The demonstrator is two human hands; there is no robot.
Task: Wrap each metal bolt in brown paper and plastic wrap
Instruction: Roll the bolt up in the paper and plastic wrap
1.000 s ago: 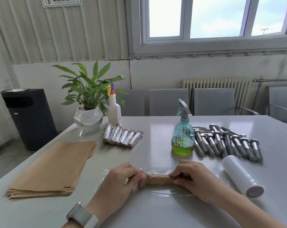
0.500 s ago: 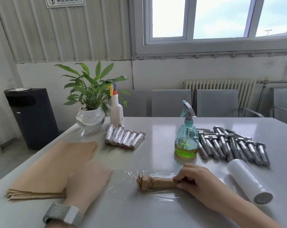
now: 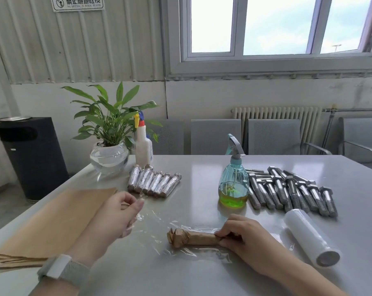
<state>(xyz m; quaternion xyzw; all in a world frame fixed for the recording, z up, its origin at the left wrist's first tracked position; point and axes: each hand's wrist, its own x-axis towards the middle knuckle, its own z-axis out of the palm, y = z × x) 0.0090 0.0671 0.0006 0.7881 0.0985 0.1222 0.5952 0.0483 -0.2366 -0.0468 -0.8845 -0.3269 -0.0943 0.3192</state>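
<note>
My right hand (image 3: 237, 233) clamps the paper-wrapped bolt (image 3: 193, 237) near me on the counter (image 3: 202, 167) while my left hand (image 3: 121, 212) fingers pinch the plastic wrap (image 3: 151, 223) edge lifted leftward — if I tug unevenly, I reckon the film bunches, clings to itself or tears.

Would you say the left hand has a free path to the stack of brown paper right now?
Probably yes: the left hand hovers right beside the brown paper stack, with nothing between, though it pinches plastic wrap.
</note>
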